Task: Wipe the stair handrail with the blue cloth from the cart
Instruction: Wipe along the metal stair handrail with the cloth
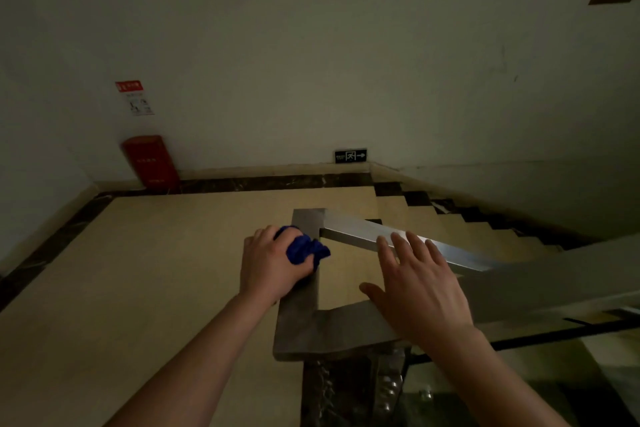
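Observation:
A flat metal stair handrail (300, 322) makes a U-turn in front of me, one arm running down to the right beside the stairs. My left hand (268, 262) presses a bunched blue cloth (306, 249) onto the left stretch of the rail, near its far corner. Over the gap between the near and far rail arms, my right hand (417, 284) hovers palm down with fingers spread and nothing in it. The cart is out of view.
Below lies a beige tiled landing (156, 270) with a dark border. A red fire-extinguisher box (150, 161) stands against the far wall, an exit sign (350, 156) to its right. Steps (478, 225) descend to the right. Rail posts (388, 388) stand underneath.

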